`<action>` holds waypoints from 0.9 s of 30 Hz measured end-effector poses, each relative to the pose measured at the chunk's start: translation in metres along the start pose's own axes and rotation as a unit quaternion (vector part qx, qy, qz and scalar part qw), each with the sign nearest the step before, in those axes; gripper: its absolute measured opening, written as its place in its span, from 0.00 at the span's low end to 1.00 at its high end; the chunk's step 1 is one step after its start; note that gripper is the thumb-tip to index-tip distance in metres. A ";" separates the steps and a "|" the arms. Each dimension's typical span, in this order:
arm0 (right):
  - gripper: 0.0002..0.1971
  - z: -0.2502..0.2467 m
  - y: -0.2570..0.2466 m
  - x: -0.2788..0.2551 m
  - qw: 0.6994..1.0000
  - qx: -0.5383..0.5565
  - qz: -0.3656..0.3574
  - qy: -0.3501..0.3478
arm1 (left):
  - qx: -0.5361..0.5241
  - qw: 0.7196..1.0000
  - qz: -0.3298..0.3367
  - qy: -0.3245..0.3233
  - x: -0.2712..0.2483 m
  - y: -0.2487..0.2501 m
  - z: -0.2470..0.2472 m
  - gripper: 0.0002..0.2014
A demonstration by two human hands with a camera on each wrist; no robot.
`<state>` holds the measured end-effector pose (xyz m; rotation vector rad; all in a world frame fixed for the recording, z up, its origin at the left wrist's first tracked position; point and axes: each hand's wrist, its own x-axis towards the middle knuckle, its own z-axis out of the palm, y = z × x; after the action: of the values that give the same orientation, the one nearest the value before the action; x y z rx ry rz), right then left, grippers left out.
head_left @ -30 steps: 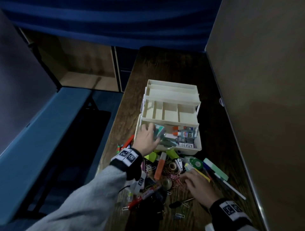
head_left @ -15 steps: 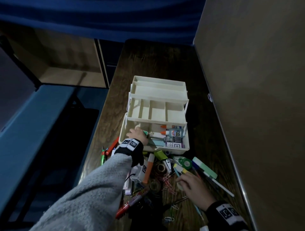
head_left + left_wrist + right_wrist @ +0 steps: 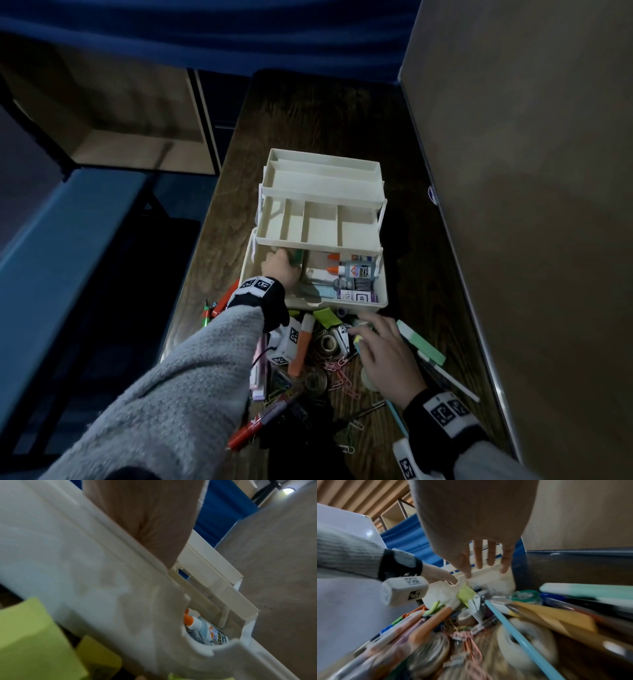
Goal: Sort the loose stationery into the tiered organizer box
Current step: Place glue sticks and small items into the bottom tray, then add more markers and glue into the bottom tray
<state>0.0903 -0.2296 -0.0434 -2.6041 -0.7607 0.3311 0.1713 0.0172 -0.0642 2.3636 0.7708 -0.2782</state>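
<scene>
Tiered organizer box (image 3: 320,192) — mid-desk (image 3: 308,113), trays fanned open. Left hand (image 3: 281,270) inside its bottom compartment's left end, grip closed on a green item (image 3: 297,257). Right hand (image 3: 385,356) — fingers spread, holding nothing, over the stationery pile (image 3: 318,359) just before the box.

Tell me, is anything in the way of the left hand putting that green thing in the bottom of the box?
Partly. The divided cream middle tray overhangs the back of the cream plastic organizer box's bottom bin, above the left hand holding a dark green item.
</scene>
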 end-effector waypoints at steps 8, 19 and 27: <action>0.16 0.004 -0.002 0.026 0.996 -0.046 0.051 0.050 | -0.133 0.991 0.014 -0.030 -0.001 -0.013 0.001 0.23; 0.15 -0.011 0.026 0.034 0.994 -0.036 0.099 -0.008 | 0.025 0.993 0.091 -0.066 0.003 -0.008 0.004 0.26; 0.11 -0.004 0.017 0.009 0.995 0.024 0.076 0.060 | 0.024 0.963 0.261 0.060 -0.060 -0.038 -0.047 0.14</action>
<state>0.1069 -0.2391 -0.0479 -2.6141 -0.5099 0.2316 0.1009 0.0435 -0.0240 2.5437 0.1691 0.0719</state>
